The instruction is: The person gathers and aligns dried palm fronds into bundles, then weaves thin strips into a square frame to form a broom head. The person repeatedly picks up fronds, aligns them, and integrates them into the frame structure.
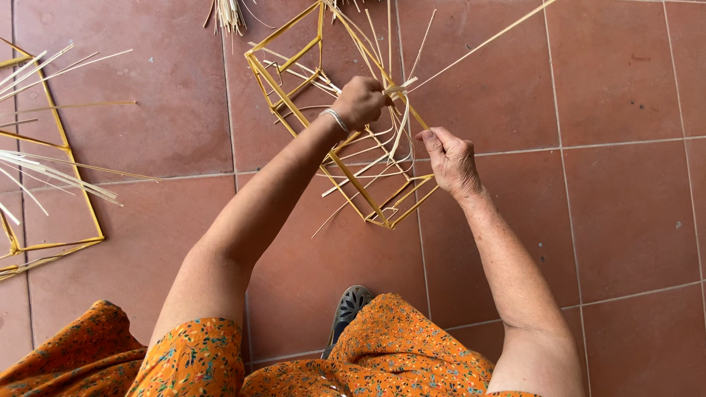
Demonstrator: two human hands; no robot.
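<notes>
A red tile floor (pixel 610 220) is seen from above, with pale lines between the tiles.

The left hand (pixel 360 101) is shut tight on a bunch of thin strips (pixel 398 90) at the top bar of a yellow frame (pixel 294 110). The right hand (pixel 454 158) is curled, with one strip (pixel 403 136) pinched between thumb and finger, just beside the frame's near corner. The frame is held up on a tilt over the floor, in front of the person.

The strips look thin and dry. If one is bent too hard, it may snap. If the left hand's hold gets loose, the bunch may slide off the bar and the wrap may come undone. Long strips stick out and may be caught on the frame's bars.

To the right, much bare floor is seen. To the left, a second frame (pixel 73 169) with loose strips is lying well apart. A shoe (pixel 347 307) is close below.
</notes>
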